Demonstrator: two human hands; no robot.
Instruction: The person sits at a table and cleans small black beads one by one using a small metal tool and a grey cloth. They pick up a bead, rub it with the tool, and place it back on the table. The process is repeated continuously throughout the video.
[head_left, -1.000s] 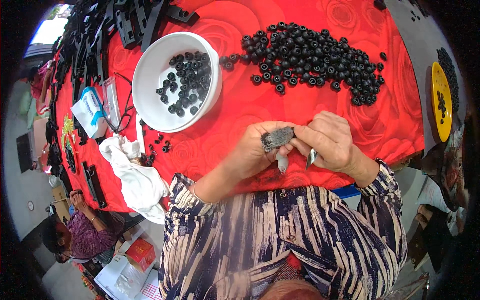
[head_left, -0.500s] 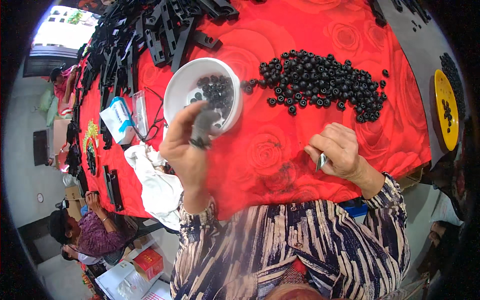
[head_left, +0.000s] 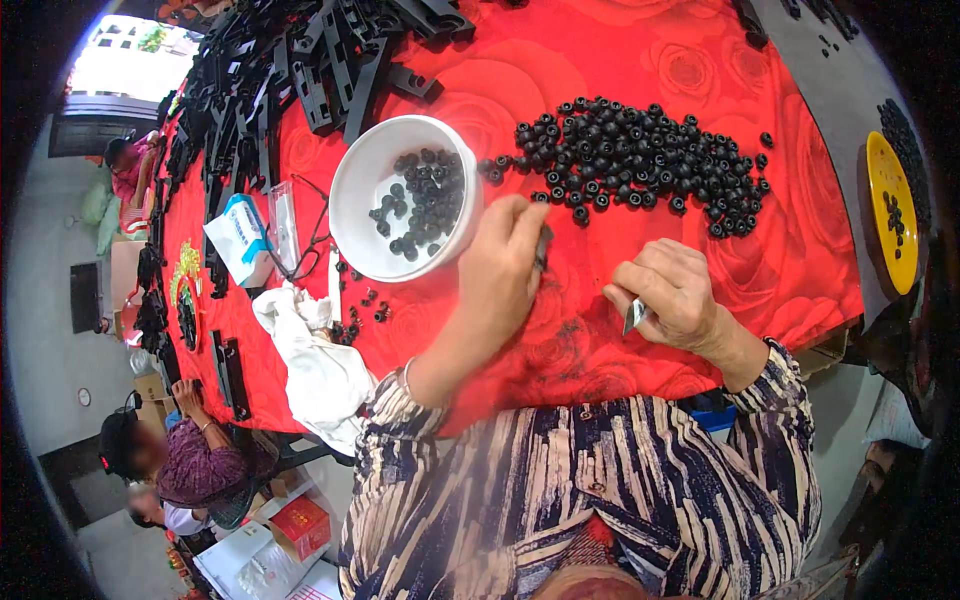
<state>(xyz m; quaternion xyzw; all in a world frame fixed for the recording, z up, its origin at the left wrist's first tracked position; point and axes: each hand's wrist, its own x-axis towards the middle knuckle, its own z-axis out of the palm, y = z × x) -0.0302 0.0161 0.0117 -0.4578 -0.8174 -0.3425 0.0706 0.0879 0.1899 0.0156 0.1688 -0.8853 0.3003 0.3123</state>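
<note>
While the right hand (head_left: 672, 292) is curling its fingers (head_left: 632, 284) snugly around a shiny metal tool (head_left: 634, 316), the left hand (head_left: 502, 262) is reaching to the near edge of a bead pile (head_left: 640, 155). Its fingers are bending inward, but I honestly can't tell how far they're closing or if they're pinching anything. Something grey (head_left: 543, 248) is showing by the thumb. The pile's sitting on the red tabletop (head_left: 780, 270), and a white bowl (head_left: 352, 185) beside it is holding more beads (head_left: 432, 190).

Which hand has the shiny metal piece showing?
The right hand, metal piece jutting from its fist; the left hand, beside the white bowl, shows none.
</note>
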